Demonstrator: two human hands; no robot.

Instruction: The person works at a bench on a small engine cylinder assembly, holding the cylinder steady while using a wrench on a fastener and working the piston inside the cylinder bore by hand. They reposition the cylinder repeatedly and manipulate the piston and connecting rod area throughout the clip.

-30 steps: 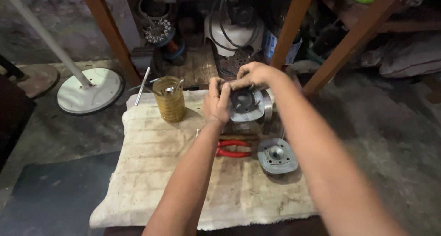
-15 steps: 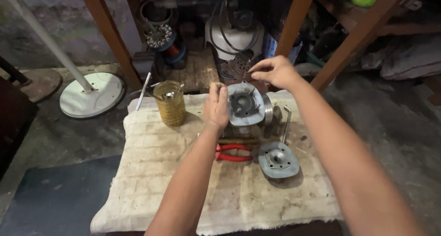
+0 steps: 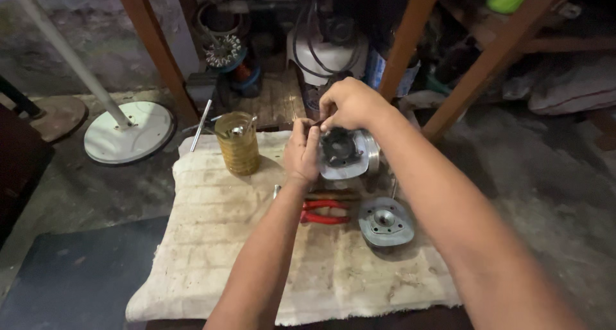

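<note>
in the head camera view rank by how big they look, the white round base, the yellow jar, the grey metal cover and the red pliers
1. white round base
2. yellow jar
3. grey metal cover and red pliers: look about alike, unsure.

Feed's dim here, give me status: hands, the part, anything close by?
Left hand steadies metal cylinder; right hand pinches at its top edge. Red-handled pliers and cylinder head lie just below on cloth.
</note>
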